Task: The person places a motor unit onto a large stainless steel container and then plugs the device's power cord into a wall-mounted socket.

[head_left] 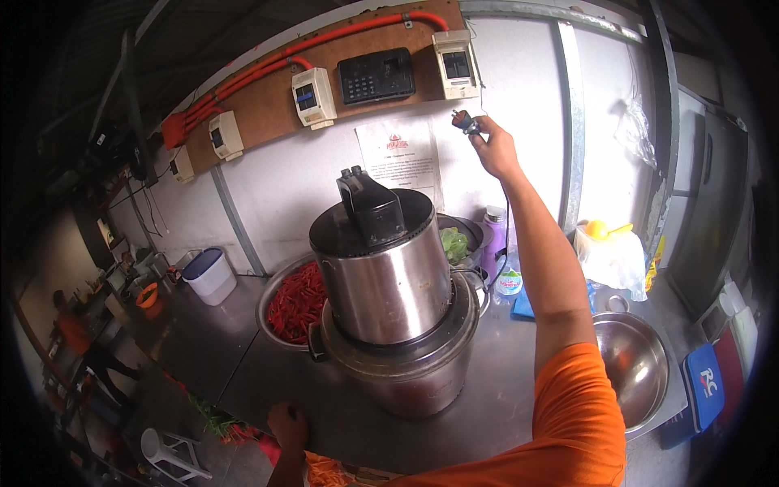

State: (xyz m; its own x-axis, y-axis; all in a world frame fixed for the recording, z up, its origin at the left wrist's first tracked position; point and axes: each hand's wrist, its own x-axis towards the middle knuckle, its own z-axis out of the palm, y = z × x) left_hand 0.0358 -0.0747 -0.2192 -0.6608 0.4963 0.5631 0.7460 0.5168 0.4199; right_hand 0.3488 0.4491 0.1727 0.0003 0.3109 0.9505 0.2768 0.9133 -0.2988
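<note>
In my right hand (492, 146), raised toward the wall, a dark power plug (462, 121) is pinched with its prongs pointing up and left. Its cord hangs down behind my forearm. Below stands a large steel food grinder (385, 304) with a black motor housing (372, 213) on top and a wide steel bowl (406, 377) underneath. My left hand (288, 424) rests at the table's front edge, left of the grinder; its fingers are too dark to make out. A steel basin of red chillies (297, 302) sits beside the grinder on the left.
Above, a wooden board carries breaker boxes (456, 65) and a black keypad device (376, 76). Around the steel table (503, 365) are a white tub (209, 276), an empty steel bowl (633, 369), a purple bottle (492, 239) and leafy greens (454, 245). Another person (77, 333) stands far left.
</note>
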